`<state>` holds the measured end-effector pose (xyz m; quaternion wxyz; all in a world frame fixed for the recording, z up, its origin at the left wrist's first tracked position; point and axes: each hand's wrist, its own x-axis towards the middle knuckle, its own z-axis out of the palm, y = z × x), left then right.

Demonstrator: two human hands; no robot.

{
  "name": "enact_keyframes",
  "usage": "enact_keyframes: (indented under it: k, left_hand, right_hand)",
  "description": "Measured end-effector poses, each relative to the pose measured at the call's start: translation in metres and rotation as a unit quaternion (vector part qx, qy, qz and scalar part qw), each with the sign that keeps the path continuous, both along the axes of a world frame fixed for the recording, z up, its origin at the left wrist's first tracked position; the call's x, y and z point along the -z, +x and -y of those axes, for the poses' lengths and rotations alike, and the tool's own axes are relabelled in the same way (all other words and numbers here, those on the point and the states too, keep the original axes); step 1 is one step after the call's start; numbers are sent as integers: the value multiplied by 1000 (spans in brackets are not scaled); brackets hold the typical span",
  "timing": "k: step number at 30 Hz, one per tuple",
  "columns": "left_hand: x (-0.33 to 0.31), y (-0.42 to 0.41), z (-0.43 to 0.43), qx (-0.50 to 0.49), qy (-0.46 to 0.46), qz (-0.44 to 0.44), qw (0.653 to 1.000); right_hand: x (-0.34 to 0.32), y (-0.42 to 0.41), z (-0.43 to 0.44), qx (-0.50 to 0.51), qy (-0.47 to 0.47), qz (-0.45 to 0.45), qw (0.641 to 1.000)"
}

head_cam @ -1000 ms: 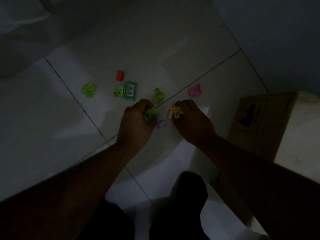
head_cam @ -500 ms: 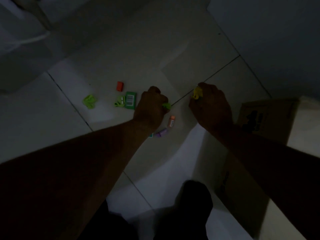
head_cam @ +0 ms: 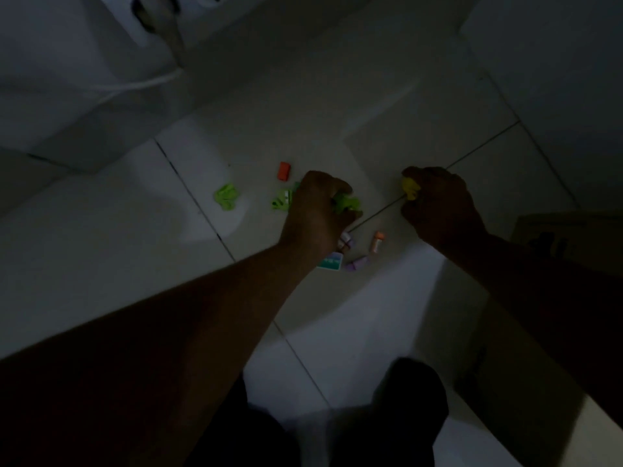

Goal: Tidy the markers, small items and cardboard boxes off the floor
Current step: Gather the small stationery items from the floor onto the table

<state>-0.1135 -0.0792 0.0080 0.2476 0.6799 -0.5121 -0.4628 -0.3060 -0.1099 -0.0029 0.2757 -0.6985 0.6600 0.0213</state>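
A: We see our left hand (head_cam: pixel 317 210) curled into a fist over the tiled floor (head_cam: pixel 188 251), fingers closed around green pieces (head_cam: pixel 347 203) that poke out at its right side.

B: And our right hand (head_cam: pixel 438 203), further right, is closed too, gripping a yellow piece (head_cam: pixel 410 188) at its left edge.

A: On the floor to the left lie a green scrap (head_cam: pixel 226 196), another green bit (head_cam: pixel 281 201) just beside our left hand, and an orange block (head_cam: pixel 284 171) a little farther off.

B: Nearer to us, between our wrists, we make out a small orange-capped item (head_cam: pixel 377 242), a purple piece (head_cam: pixel 357 263) and a teal card (head_cam: pixel 330 262) partly under our left wrist.

A: A cardboard box (head_cam: pixel 553 237) sits dim at the right.
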Motion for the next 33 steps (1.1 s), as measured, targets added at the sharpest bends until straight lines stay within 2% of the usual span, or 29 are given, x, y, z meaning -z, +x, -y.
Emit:
enact_keyframes:
  k: [5,9,12,15,17,20,24,28,31,33]
  left_hand:
    - [-2,45,-8,-196,43,8,980]
    - [7,84,-21,-248,53,5,967]
    - [13,103,-24,-210,38,60,975]
    - [15,120,-21,-149,51,61,986]
    - [18,127,-19,-62,35,117,991]
    - [21,133,-16,-24,27,106,994]
    - [22,136,-12,17,2,154,988]
    - [22,136,-13,-38,2,171,985]
    - [22,139,-11,-27,20,169,985]
    - [21,141,-10,-46,21,139,989]
  right_hand:
    - [-1,9,0,6,3,-17,1000]
    - [-4,24,-1,21,-7,16,1000]
    - [-7,43,1,11,-27,56,998]
    - [-11,71,2,14,-41,135,990]
    - [-15,92,2,-45,-35,174,983]
    - [-16,116,3,-161,-2,186,969]
    - [-7,141,3,-266,55,88,958]
    - [-5,157,-1,-312,48,-3,949]
    - [-5,164,-3,-311,39,-42,949]
    - [-6,167,-5,-296,45,-49,953]
